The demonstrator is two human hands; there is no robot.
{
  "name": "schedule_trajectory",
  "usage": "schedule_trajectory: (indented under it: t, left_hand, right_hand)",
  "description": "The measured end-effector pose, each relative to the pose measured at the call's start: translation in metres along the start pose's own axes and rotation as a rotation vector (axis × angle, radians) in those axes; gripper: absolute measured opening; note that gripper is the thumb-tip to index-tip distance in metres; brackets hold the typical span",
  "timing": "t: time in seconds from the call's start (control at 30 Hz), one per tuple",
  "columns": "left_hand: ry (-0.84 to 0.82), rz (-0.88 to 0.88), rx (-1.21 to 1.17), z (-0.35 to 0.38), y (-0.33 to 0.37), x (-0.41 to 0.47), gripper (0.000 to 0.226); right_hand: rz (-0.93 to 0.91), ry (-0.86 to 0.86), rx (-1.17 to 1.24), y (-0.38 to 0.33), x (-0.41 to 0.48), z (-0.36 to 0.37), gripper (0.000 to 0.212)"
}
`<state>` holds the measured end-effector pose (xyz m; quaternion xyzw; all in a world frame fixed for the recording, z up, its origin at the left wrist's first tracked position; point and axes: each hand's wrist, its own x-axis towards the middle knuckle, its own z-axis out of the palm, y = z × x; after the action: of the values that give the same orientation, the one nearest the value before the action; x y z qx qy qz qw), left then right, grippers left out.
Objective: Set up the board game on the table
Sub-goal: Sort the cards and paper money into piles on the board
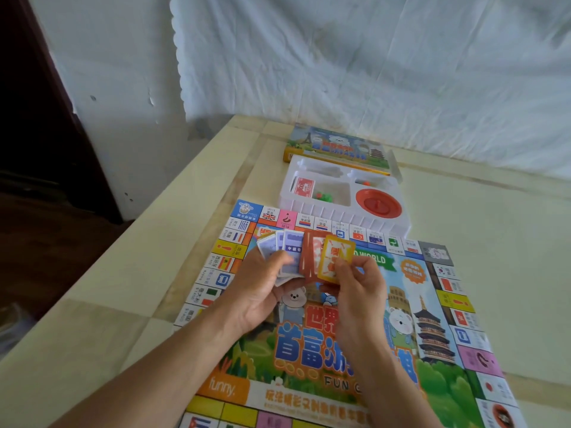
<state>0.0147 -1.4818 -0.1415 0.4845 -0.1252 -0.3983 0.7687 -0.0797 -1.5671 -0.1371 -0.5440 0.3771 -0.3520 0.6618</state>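
Purple cards (292, 247) are held fanned in the left hand (259, 291); a yellow card (335, 256) is pinched by the right hand (358, 291), above the board (432, 341) spread at lower centre. Colours are best separated singly, and each pile laid squarely so none is mixed.

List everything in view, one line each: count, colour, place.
table: one, cream, under everything
game board: one, multicoloured, on table
tray: one, white, beyond board
round dish: one, red, tray's right side
card deck: one, red, tray's left compartment
small pieces: several, green, beside deck
box: one, blue-yellow, behind tray
fanned cards: several, purple and red, above board
yellow card: one, fan's right end
cloth: one, white, back wall
left hand: grips the fanned cards
right hand: pinches the yellow card
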Motion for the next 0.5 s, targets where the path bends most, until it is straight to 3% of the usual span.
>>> schedule_trajectory:
  t: [0.1,0.5]
  left_hand:
    - [-0.023,-0.004,-0.078,-0.0039,0.0008,0.0006,0.02]
    - [-0.002,-0.026,-0.086,-0.0076,-0.0017,0.0039,0.028]
  right_hand:
    - [0.086,-0.012,0.1,-0.0022,0.0,-0.0016,0.012]
    - [0.053,-0.099,0.031,-0.0017,-0.003,0.0003,0.009]
